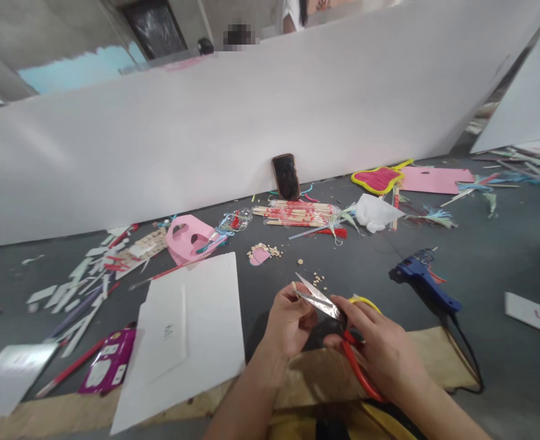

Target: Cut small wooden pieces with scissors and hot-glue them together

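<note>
My right hand (380, 342) grips a pair of scissors (321, 302) with red handles, blades parted and pointing up and left. Between the pinched fingers of my left hand (288, 324) is a small pale piece (294, 286), right by the scissor blades; most of it is hidden by the fingers. Just beyond the blades, tiny cut pale bits (318, 280) are scattered on the dark table. A little farther off, similar bits ring a small pink shape (259, 256). A yellow curved thing (365, 302) shows partly behind my right hand.
A blue glue gun (428, 281) with a black cord lies to the right. White sheets (206, 330) lie left, near a pink cutout (190, 238) and paper strips. Behind are wrapped red-and-cream sticks (297, 212), a phone (286, 176) and a white partition (233, 134).
</note>
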`<state>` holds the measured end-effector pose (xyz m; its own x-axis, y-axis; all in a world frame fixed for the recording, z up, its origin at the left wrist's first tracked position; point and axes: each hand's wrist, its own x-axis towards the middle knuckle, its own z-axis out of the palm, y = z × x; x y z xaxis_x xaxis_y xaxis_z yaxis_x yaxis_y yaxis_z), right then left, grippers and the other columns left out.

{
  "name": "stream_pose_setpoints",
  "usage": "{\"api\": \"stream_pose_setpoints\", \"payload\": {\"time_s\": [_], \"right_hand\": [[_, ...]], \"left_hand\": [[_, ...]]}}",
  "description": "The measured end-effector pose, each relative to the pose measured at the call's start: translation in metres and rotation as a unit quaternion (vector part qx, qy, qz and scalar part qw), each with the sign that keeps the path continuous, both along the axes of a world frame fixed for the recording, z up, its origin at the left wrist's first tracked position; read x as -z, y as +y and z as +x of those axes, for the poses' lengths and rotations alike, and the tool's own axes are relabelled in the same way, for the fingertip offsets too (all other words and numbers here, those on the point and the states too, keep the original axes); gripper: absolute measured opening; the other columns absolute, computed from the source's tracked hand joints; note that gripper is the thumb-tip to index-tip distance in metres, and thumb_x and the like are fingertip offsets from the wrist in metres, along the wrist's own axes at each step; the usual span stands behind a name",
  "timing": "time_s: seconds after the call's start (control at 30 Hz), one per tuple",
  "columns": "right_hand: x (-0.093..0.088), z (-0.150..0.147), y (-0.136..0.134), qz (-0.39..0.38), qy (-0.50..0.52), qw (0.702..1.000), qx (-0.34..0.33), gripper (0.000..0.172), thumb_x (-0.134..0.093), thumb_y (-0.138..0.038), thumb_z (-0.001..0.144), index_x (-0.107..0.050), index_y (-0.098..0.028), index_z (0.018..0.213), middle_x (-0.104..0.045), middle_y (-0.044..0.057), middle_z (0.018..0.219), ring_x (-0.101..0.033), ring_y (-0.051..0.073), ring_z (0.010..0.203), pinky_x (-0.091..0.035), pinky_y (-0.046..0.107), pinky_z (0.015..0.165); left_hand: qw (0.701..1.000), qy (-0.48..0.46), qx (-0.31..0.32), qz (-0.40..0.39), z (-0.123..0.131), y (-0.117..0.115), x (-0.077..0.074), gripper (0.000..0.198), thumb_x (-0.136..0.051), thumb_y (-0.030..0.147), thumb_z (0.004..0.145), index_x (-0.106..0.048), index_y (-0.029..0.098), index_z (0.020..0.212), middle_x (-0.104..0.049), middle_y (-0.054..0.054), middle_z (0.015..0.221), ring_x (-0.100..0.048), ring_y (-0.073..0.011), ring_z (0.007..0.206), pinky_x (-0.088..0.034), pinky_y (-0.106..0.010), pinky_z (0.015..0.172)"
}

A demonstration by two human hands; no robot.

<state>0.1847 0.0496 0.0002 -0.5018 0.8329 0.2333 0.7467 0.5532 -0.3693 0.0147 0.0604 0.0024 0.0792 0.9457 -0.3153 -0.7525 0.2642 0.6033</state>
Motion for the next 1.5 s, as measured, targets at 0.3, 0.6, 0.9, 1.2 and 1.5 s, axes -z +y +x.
{"api": "stream_pose_setpoints", "payload": {"time_s": [0.3, 0.6, 0.9, 1.2, 1.5], "right_hand": [[0.001, -0.003, 0.001, 0.026, 0.003, 1.0, 0.004, 0.038, -0.042, -0.044, 0.091, -0.054, -0.021, 0.119, -0.069, 0.008, 0.091, -0.068, 0.02, 0.069, -0.051, 0.028, 0.056], [-0.006, 0.022, 0.014, -0.118, 0.122, 0.972, 0.163, 0.044, -0.051, -0.051, 0.083, -0.056, -0.022, 0.116, -0.069, -0.001, 0.074, -0.064, 0.014, 0.061, -0.048, 0.02, 0.054], [-0.008, 0.036, 0.009, -0.137, 0.107, 0.966, 0.193, 0.041, -0.049, -0.051, 0.081, -0.057, -0.023, 0.11, -0.067, -0.003, 0.065, -0.062, 0.014, 0.053, -0.046, 0.021, 0.048], [0.002, 0.043, 0.011, -0.123, 0.091, 0.97, 0.191, 0.039, -0.051, -0.049, 0.082, -0.056, -0.025, 0.112, -0.069, -0.002, 0.069, -0.065, 0.016, 0.057, -0.046, 0.022, 0.048], [-0.002, 0.041, 0.009, -0.111, 0.098, 0.972, 0.183, 0.036, -0.05, -0.047, 0.083, -0.057, -0.026, 0.111, -0.071, -0.002, 0.073, -0.068, 0.016, 0.061, -0.047, 0.022, 0.047]], "left_hand": [[1.0, -0.013, -0.012, 0.003, 0.003, -0.002, 0.004, 0.036, -0.086, 0.025, 0.048, -0.052, 0.013, 0.055, -0.043, 0.008, 0.043, -0.031, -0.0017, 0.037, -0.021, -0.015, 0.038], [0.881, 0.469, 0.033, 0.044, -0.021, 0.012, 0.011, 0.01, -0.065, 0.025, 0.07, -0.061, 0.017, 0.066, -0.05, 0.005, 0.053, -0.035, -0.0062, 0.046, -0.025, -0.019, 0.046], [0.744, 0.651, 0.104, 0.112, -0.015, 0.037, 0.025, 0.014, -0.058, 0.012, 0.068, -0.067, 0.021, 0.073, -0.067, 0.0, 0.076, -0.059, -0.0166, 0.074, -0.04, -0.026, 0.068], [0.661, 0.728, 0.114, 0.141, -0.01, 0.034, 0.022, 0.011, -0.058, 0.022, 0.077, -0.068, 0.023, 0.082, -0.064, -0.003, 0.091, -0.059, -0.0184, 0.084, -0.04, -0.027, 0.074], [0.62, 0.754, 0.129, 0.171, 0.007, 0.041, 0.024, 0.017, -0.053, 0.018, 0.081, -0.068, 0.023, 0.075, -0.061, -0.002, 0.089, -0.056, -0.0144, 0.072, -0.036, -0.024, 0.062]]}}
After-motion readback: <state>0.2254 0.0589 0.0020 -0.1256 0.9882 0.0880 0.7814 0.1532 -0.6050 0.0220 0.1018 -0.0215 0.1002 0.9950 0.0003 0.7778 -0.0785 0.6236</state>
